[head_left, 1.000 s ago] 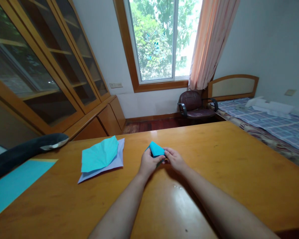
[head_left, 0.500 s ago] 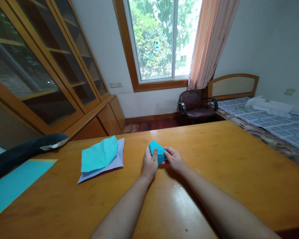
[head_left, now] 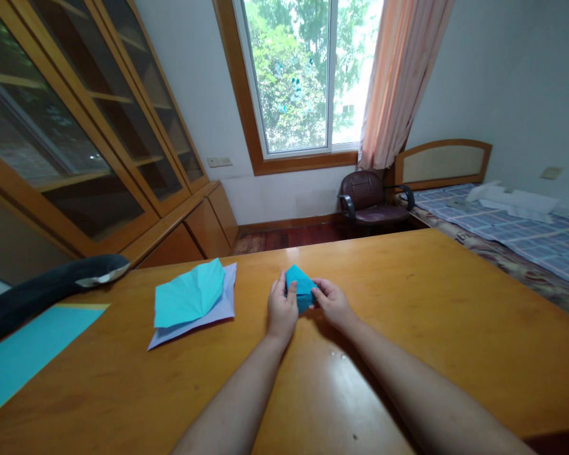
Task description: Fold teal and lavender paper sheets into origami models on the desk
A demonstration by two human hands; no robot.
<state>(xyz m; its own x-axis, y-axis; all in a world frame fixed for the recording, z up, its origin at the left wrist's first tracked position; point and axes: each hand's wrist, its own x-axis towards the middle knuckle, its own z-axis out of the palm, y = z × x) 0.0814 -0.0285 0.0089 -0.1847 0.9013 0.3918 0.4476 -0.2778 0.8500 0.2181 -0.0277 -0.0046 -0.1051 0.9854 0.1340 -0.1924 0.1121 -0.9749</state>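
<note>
Both hands, left hand (head_left: 281, 308) and right hand (head_left: 332, 302), pinch a small folded blue paper (head_left: 299, 290) above the table (head_left: 408, 303); uneven pressure could skew its crease.

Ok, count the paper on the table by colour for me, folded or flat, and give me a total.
Turquoise paper: 3, the folded piece held in both hands, the creased sheet, the flat sheet.
Pale lilac paper: 1, the sheet under the creased one.
Total: 4.
</note>
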